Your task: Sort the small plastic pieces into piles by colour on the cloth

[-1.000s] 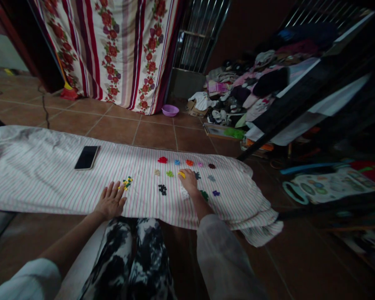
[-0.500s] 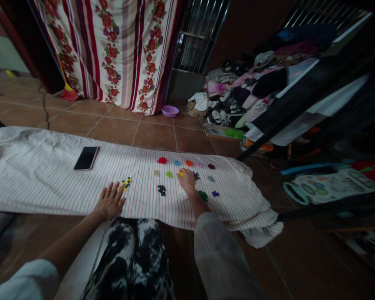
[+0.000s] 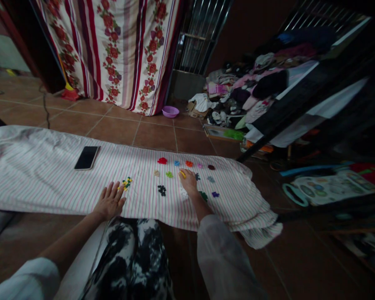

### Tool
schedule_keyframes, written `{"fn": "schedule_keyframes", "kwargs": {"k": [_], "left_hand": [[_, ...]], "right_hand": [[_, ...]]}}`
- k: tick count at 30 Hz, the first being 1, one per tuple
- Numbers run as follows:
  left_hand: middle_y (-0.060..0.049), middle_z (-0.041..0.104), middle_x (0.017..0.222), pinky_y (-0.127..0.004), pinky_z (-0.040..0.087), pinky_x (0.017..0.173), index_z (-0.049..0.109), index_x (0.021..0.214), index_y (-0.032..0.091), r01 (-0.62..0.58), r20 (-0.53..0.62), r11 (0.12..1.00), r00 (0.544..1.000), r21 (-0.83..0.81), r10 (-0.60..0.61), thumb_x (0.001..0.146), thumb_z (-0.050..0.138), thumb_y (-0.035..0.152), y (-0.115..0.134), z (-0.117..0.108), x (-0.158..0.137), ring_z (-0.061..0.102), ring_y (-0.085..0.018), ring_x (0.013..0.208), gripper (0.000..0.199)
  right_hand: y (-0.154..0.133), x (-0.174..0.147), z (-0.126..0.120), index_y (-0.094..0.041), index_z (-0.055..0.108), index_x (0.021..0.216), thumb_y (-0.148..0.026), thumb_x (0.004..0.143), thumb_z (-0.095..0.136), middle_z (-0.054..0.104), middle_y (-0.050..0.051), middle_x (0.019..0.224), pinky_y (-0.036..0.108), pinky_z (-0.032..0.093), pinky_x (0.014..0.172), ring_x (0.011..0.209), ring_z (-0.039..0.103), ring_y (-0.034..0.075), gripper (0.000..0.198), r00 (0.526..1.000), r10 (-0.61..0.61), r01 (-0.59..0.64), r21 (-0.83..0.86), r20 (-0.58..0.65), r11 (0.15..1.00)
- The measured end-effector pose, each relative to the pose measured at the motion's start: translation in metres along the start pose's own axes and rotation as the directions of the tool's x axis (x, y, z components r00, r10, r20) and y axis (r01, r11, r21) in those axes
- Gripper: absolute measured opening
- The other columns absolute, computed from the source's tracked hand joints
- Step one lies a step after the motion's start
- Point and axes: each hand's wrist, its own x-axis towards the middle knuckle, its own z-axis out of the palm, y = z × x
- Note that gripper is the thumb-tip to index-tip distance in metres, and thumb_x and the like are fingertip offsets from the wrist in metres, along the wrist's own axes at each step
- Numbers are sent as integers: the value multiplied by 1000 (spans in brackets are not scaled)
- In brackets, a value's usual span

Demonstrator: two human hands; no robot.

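My left hand [image 3: 109, 203] lies flat on the striped cloth [image 3: 56, 183], fingers spread, holding nothing. Just beyond its fingertips is a small mixed pile of yellow and green pieces [image 3: 126, 183]. My right hand [image 3: 189, 182] reaches down among the sorted piles, its fingers bent together on small yellow pieces [image 3: 182, 173]. Around it lie red pieces [image 3: 162, 161], blue pieces [image 3: 176, 163], orange pieces [image 3: 189, 163], lime green pieces [image 3: 169, 174] and black pieces [image 3: 161, 190]. White pieces [image 3: 183, 193] and dark green pieces [image 3: 203, 196] show on either side of the right wrist.
A phone [image 3: 87, 158] rests on the cloth to the left. Grey pieces [image 3: 211, 179] and purple pieces [image 3: 215, 194] lie to the right. Beyond stand a purple basin [image 3: 170, 111], a floral curtain [image 3: 128, 54] and a heap of clothes [image 3: 237, 91]. A dark bar crosses at right.
My right hand has shifted slightly to the right at the yellow pieces, and more of the white pile shows. My left hand has stayed in place.
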Motion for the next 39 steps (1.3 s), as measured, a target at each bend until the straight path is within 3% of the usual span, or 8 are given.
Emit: {"fn": "schedule_keyframes", "kwargs": {"k": [8,14,20,24,30,39], "left_hand": [[-8,16,152,-46,11,112,24,144,16,3,5,1000,1000,-2,-3,89,25,43,1,-4,-2,5,-29,140,61],[-9,15,152,-46,10,112,22,144,15,-2,-4,1000,1000,2,2,90,23,43,-1,0,-1,4,-30,140,61],[-10,17,152,-46,10,112,22,145,15,-16,-38,1000,999,-8,15,90,23,43,-4,2,-4,4,-30,140,61],[-10,19,151,-46,11,112,24,144,16,-29,-97,999,995,-18,27,90,25,43,-6,5,-5,7,-30,140,60],[-9,23,150,-46,15,112,27,143,13,-46,-195,999,980,-5,44,90,28,42,-9,13,-4,13,-30,139,61],[-10,23,150,-45,14,113,25,143,7,-51,-202,999,978,-19,46,90,26,44,-12,17,-2,11,-30,140,65]], "right_hand": [[5,1,-4,-15,61,108,-13,82,31,62,9,111,31,37,97,106,53,18,40,989,135,-128,107,-60,986],[-4,-4,-16,-14,60,108,-16,83,32,61,10,111,32,37,97,106,52,19,37,988,97,-84,105,-119,991],[-57,-13,-13,-15,61,105,-22,85,37,61,10,104,27,43,88,97,56,17,32,993,-25,52,226,-119,973],[-107,-27,6,-18,63,103,-22,85,42,62,7,99,25,45,82,89,58,16,27,989,-144,141,313,-14,939],[-171,-43,39,-19,64,99,-19,86,44,61,5,95,25,45,81,85,57,14,24,937,-307,232,362,165,903],[-216,-47,60,-26,58,113,-26,88,45,59,4,104,24,42,77,93,56,15,28,936,-161,136,99,314,986]]}}
